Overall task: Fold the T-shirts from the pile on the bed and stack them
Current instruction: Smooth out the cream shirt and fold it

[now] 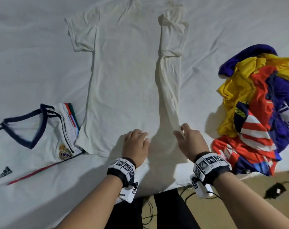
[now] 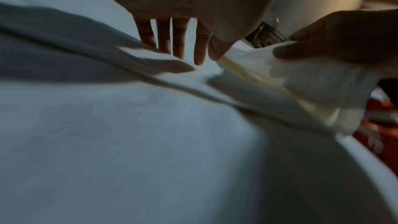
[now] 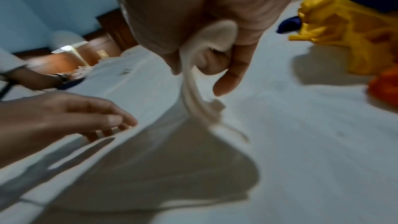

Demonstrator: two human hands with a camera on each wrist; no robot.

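Note:
A plain white T-shirt (image 1: 124, 76) lies spread on the bed, collar far from me, hem near me. Its right side is folded inward as a long raised strip (image 1: 169, 90). My right hand (image 1: 188, 138) pinches the hem corner of that strip (image 3: 213, 37) and lifts it off the sheet. My left hand (image 1: 135, 142) rests flat with straight fingers (image 2: 178, 40) on the shirt's lower middle. A folded white football jersey (image 1: 33, 142) with a navy collar tops the stack at the left. The unfolded pile (image 1: 256, 113) of yellow, red and blue shirts sits at the right.
The white bed sheet (image 1: 33, 55) covers the whole bed. Its near edge (image 1: 178, 184) runs just behind my wrists. Beyond it lies the floor with cables and a black adapter (image 1: 276, 190). My dark trouser legs (image 1: 165, 212) stand against the bed.

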